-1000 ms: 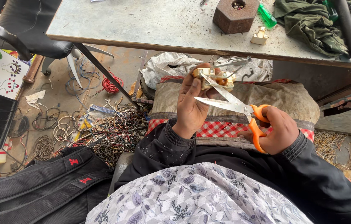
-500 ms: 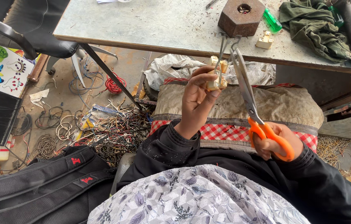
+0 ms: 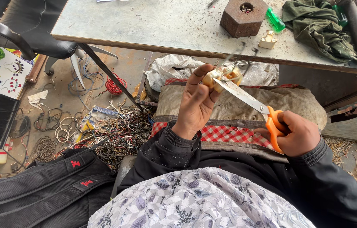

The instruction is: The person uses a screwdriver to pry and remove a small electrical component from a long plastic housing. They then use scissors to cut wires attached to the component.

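Left hand: the left hand [image 3: 197, 103] is raised above the lap, thumb and fingers [image 3: 199, 78] pinching a small cream-coloured plastic electrical fitting with metal parts [image 3: 224, 76].
Fitting: held in the air just below the front edge of the grey metal bench [image 3: 144, 25], over a worn tan cloth bag with a red-and-white checked edge [image 3: 237, 105] that lies across the lap.
Right hand: the right hand [image 3: 298, 135] is low at the right, its fingers [image 3: 286, 124] closed through the loops of a pair of orange-handled steel scissors [image 3: 252, 105].
Scissors: blades run up and left from the handle; the tips meet the fitting. Whether the blades are parted there cannot be told.
On the bench: a rusty brown hexagonal metal block with a hole in its top [image 3: 243, 17], a green plastic piece [image 3: 275, 19] just beside it, a small cream socket part [image 3: 268, 41] near the edge, and a crumpled olive-green cloth [image 3: 317, 25] at the right.
Floor, left: a tangle of stripped wires and cable coils [image 3: 115, 131], a red wire coil [image 3: 115, 86], a black backpack with red marks [image 3: 39, 181].
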